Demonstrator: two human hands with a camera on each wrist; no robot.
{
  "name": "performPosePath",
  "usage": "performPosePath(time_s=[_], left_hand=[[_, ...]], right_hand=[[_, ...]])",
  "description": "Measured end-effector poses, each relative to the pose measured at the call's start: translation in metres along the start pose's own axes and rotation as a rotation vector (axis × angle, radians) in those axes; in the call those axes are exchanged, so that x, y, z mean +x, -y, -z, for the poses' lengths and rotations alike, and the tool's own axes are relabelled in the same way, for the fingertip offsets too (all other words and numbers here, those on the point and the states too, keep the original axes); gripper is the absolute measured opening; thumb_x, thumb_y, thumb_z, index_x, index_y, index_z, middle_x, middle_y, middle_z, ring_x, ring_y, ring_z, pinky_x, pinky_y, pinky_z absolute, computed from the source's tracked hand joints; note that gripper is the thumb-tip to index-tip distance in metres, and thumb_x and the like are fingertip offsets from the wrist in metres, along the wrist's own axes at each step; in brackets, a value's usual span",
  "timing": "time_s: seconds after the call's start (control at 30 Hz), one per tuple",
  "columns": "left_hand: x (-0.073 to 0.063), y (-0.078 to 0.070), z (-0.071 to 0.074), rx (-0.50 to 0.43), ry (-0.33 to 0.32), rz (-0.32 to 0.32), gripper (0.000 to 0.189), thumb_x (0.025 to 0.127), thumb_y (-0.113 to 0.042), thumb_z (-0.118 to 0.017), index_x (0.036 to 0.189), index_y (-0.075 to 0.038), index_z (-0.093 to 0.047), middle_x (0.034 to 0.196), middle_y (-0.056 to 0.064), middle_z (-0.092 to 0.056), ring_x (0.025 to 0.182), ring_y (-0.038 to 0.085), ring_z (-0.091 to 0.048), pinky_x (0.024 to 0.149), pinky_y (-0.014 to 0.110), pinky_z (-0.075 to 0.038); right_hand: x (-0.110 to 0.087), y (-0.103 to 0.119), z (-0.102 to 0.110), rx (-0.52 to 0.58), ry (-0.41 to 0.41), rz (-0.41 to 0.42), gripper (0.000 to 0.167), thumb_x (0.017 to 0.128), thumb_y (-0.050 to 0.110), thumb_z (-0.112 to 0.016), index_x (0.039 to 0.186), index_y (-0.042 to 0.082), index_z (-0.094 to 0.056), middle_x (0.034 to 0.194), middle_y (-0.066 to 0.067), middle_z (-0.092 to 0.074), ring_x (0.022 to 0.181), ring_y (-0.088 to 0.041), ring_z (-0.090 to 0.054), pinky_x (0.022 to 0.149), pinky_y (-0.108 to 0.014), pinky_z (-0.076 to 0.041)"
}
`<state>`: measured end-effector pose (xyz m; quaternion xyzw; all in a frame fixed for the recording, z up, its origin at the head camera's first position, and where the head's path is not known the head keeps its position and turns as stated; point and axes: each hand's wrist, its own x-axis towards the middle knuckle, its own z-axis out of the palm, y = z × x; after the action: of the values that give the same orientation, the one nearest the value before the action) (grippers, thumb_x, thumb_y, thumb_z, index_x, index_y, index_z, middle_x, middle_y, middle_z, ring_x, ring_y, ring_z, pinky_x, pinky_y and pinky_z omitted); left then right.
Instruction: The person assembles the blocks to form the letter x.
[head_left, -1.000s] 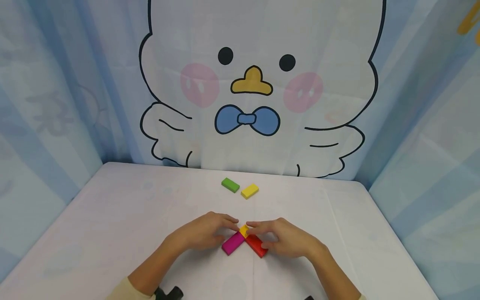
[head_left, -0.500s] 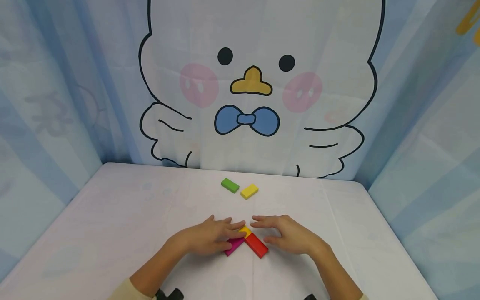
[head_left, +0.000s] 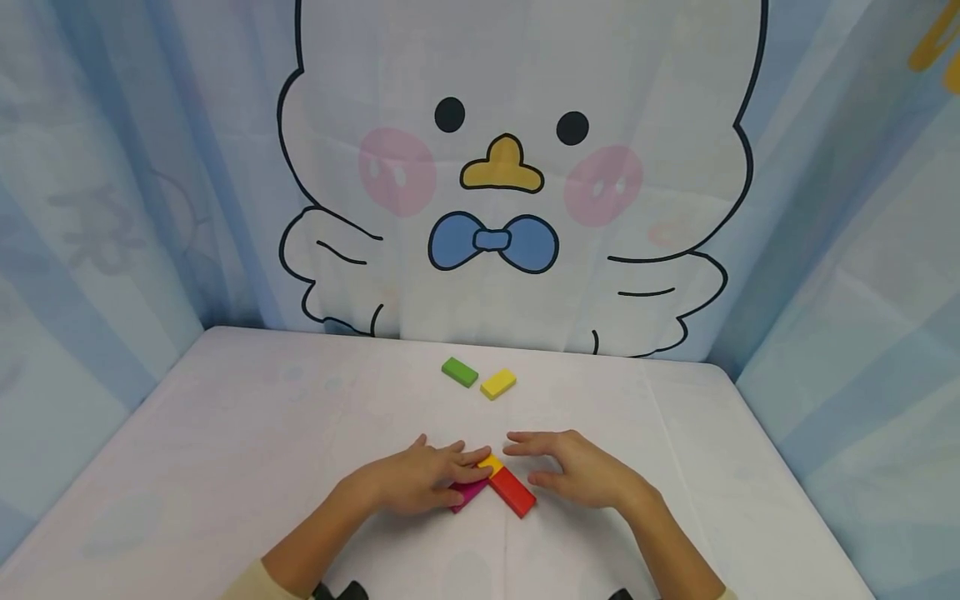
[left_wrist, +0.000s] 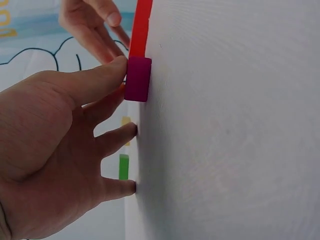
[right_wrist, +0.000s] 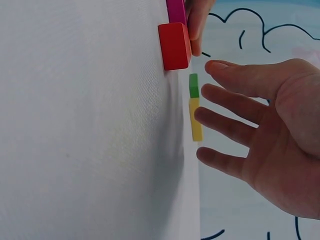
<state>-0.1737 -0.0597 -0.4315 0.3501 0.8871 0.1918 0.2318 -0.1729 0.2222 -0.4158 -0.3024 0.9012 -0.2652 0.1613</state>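
A magenta block [head_left: 468,492] and a red block [head_left: 513,492] lie slanted on the table, their far ends at a small orange-yellow block [head_left: 491,463], so they form a peak. My left hand [head_left: 412,477] rests over the magenta block with fingers spread, covering part of it. In the left wrist view its thumb lies on the top edge of the magenta block [left_wrist: 138,80], and two fingertips reach down to the table. Just right of the red block, my right hand [head_left: 581,471] hovers with relaxed, parted fingers and holds nothing; the right wrist view shows a gap between it and the red block [right_wrist: 174,46].
Farther back on the white table [head_left: 300,400] lie a green block [head_left: 460,372] and a yellow block [head_left: 498,384], set at an angle to each other. A curtain with a cartoon bird [head_left: 495,308] hangs behind the table's far edge.
My right hand has let go of the red and orange-yellow blocks and drawn back slightly. My left hand has moved right, over the magenta block, and spread its fingers. The blocks look nearly unmoved.
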Motion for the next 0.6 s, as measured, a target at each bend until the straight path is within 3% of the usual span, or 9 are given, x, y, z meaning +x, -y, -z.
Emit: performPosePath(time_s=[0.33,0.6], left_hand=[[0.0,0.002,-0.002,-0.005,-0.005,0.005,0.055,0.101,-0.034,-0.068,0.153,-0.039,-0.052,0.166,-0.016,-0.038,0.158,0.027,-0.032,0.122,0.074,-0.018],[0.0,0.003,-0.002,-0.013,-0.004,-0.006,0.054,0.101,-0.034,-0.067,0.153,-0.039,-0.051,0.167,-0.017,-0.036,0.158,0.026,-0.031,0.122,0.074,-0.017]], right_hand=[[0.004,-0.004,0.001,-0.031,-0.068,-0.011,0.041,0.098,0.011,-0.07,0.138,0.019,-0.069,0.151,-0.002,-0.06,0.144,-0.028,-0.053,0.115,-0.058,-0.044],[0.02,-0.009,0.011,-0.043,-0.148,0.001,0.037,0.095,0.006,-0.073,0.131,0.014,-0.071,0.132,-0.001,-0.071,0.124,-0.027,-0.065,0.105,-0.053,-0.054]])
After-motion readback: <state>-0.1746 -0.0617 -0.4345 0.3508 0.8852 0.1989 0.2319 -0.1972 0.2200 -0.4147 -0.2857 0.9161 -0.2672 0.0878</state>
